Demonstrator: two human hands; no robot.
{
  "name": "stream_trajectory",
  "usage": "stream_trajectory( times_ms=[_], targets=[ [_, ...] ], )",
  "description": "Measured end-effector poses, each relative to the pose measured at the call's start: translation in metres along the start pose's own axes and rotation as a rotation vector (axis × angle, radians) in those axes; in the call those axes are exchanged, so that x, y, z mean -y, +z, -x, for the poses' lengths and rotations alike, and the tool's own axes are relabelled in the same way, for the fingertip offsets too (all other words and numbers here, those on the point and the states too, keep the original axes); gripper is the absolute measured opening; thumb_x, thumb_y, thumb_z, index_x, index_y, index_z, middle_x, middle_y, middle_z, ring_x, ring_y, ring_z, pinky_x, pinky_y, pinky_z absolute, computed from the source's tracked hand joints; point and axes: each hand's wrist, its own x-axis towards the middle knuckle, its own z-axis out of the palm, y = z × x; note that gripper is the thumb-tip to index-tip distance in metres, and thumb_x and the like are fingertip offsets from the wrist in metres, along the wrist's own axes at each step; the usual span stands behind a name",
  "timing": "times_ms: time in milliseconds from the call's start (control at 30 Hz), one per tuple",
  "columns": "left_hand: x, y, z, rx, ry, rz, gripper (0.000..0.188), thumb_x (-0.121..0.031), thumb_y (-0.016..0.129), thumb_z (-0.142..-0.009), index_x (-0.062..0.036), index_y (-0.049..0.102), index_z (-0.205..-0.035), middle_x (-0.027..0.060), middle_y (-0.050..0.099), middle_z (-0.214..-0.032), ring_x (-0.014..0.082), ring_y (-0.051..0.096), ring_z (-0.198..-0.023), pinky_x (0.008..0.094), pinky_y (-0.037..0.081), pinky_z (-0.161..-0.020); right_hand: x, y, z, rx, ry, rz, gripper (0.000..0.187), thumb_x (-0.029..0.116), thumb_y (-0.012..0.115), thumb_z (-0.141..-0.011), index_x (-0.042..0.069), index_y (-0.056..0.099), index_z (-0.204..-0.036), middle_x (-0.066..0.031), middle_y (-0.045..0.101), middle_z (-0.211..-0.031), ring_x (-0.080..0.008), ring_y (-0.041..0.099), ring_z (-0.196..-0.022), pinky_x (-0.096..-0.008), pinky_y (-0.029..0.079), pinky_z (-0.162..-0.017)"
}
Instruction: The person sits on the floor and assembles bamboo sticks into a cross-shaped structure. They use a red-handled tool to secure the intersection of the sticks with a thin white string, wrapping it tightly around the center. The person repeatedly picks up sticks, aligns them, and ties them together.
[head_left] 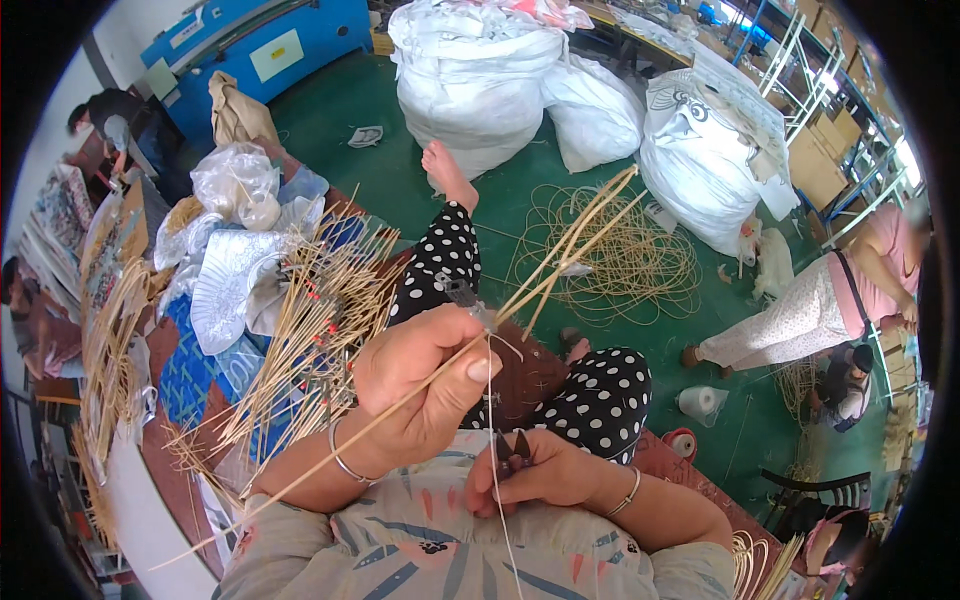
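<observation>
My left hand [425,375] pinches several pale rattan canes [570,250] between thumb and fingers. They form a narrow loop that points away to the upper right, and one long end runs back past my left forearm. A thin white string [491,410] hangs from the canes at my fingertips, down past my right hand. My right hand [545,475], closed and lower, near my lap, holds a small dark cutting tool [513,452], its pointed jaws facing up. Whether the string also passes through its fingers cannot be made out.
Bundled thin sticks [310,370] lie at my left, beside plastic bags [235,190]. A loose cane coil [645,275] rests on the green floor ahead, before large white sacks [480,90]. A white roll [702,403] and red spool [681,443] sit right. Other people work on both sides.
</observation>
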Motion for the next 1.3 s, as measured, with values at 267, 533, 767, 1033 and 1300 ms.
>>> stream_trajectory(
  times_ms=[267, 533, 767, 1033, 1300],
  targets=[
    [-0.014, -0.001, -0.002, 0.125, 0.053, -0.058, 0.030, -0.025, 0.050, -0.086, 0.0001, 0.040, -0.099, 0.0072, 0.054, -0.070, 0.0102, 0.048, -0.059, 0.0227, 0.040, -0.055, 0.049, 0.002, 0.009, -0.479, -0.947, 1.039, 0.029, 0.016, 0.066, -0.070, -0.002, 0.054, -0.089, -0.0094, 0.057, -0.077, -0.0189, 0.054, -0.063, -0.0263, 0.043, -0.052],
    [-0.016, 0.009, 0.003, 0.130, -0.009, 0.049, 0.031, -0.023, 0.048, -0.086, 0.0001, 0.037, -0.104, 0.0076, 0.053, -0.069, 0.0102, 0.047, -0.058, 0.0219, 0.039, -0.053, 0.055, -0.004, 0.000, -0.897, -1.366, 1.601, 0.036, 0.012, 0.071, -0.061, 0.000, 0.053, -0.089, -0.0093, 0.055, -0.072, -0.0228, 0.051, -0.056, -0.0297, 0.040, -0.047],
    [-0.019, 0.013, 0.001, 0.070, -0.108, 0.160, 0.028, -0.022, 0.051, -0.085, 0.0015, 0.045, -0.098, 0.0034, 0.055, -0.068, 0.0087, 0.049, -0.053, 0.0201, 0.040, -0.047, 0.054, 0.000, -0.003, -0.876, -1.395, 1.524, 0.034, 0.011, 0.070, -0.063, -0.001, 0.053, -0.090, -0.0097, 0.055, -0.072, -0.0231, 0.051, -0.056, -0.0301, 0.039, -0.047],
    [-0.016, 0.020, 0.003, 0.034, -0.245, 0.221, 0.031, -0.026, 0.050, -0.086, -0.0011, 0.042, -0.104, 0.0040, 0.052, -0.073, 0.0058, 0.045, -0.057, 0.0178, 0.037, -0.049, 0.057, -0.001, -0.014, -0.848, -1.453, 1.498, 0.030, 0.009, 0.068, -0.063, -0.001, 0.052, -0.086, -0.0095, 0.055, -0.072, -0.0231, 0.051, -0.055, -0.0310, 0.040, -0.047],
    [-0.011, 0.023, -0.001, 0.016, -0.224, 0.195, 0.029, -0.025, 0.047, -0.087, -0.0008, 0.043, -0.102, 0.0045, 0.051, -0.064, 0.0062, 0.043, -0.050, 0.0175, 0.034, -0.044, 0.062, -0.009, -0.017, -0.850, -1.436, 1.409, 0.023, 0.010, 0.065, -0.067, 0.000, 0.053, -0.084, -0.0085, 0.055, -0.069, -0.0228, 0.051, -0.055, -0.0299, 0.040, -0.049]
  ],
)
